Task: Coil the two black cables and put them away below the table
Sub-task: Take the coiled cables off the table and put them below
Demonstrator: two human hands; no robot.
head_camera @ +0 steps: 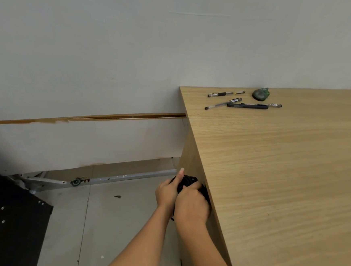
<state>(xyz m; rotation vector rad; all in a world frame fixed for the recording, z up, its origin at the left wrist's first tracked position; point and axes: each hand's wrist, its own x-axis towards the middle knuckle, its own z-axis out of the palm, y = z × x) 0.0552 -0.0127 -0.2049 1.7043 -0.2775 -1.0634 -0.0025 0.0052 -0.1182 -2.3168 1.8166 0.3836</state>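
A coiled bundle of black cable [188, 181] sits between both hands, low beside the left end of the wooden table [282, 172], below its top and against the side panel. My left hand [168, 192] grips the bundle from the left with the thumb raised. Over the bundle's right side lies my right hand [193, 204], fingers curled into the coil. Most of the cable is hidden by the hands, and a short piece hangs under my wrists. Whether this is one cable or two I cannot tell.
On the tabletop's far corner lie three pens [253, 106] and a green tape dispenser [261, 94]. A grey metal bar [112, 178] lies on the tiled floor by the wall. A black panel [6, 220] fills the lower left.
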